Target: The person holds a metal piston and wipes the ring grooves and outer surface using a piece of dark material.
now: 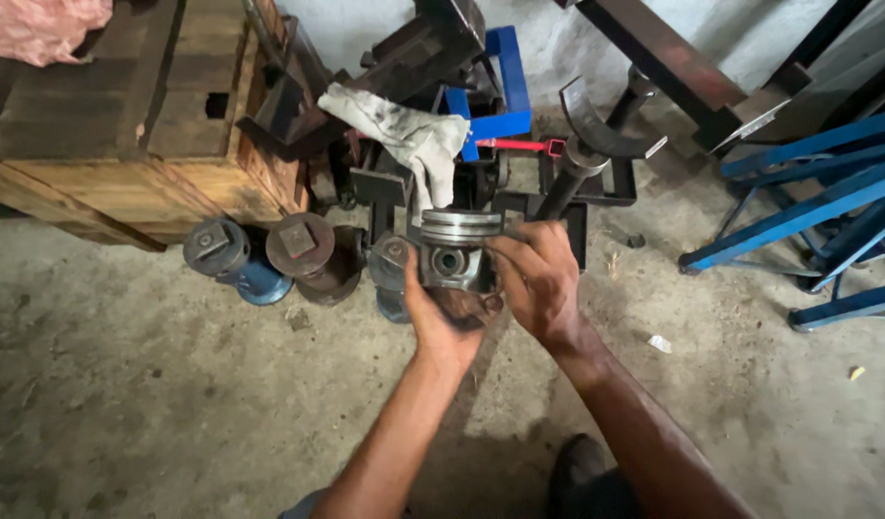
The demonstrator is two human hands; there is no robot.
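Above a dusty grey concrete floor (154, 404), just before a dirty white rag (409, 130) draped over black steel brackets. Grey ringed metal piston (455, 252) upright, crown up, pin bore facing the camera. Cupped from below by left hand (440, 322), pinched at its right flank by right hand (538, 279); both clamped, equally near.

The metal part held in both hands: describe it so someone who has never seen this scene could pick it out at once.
Start at the wooden crate at the upper left, then follow the row of bottle jacks on the concrete floor rightward to the two hands. Between left hand and right hand sits a piston: a grey, ring-grooved cylinder with a round side hole, unlike the square-topped jacks.
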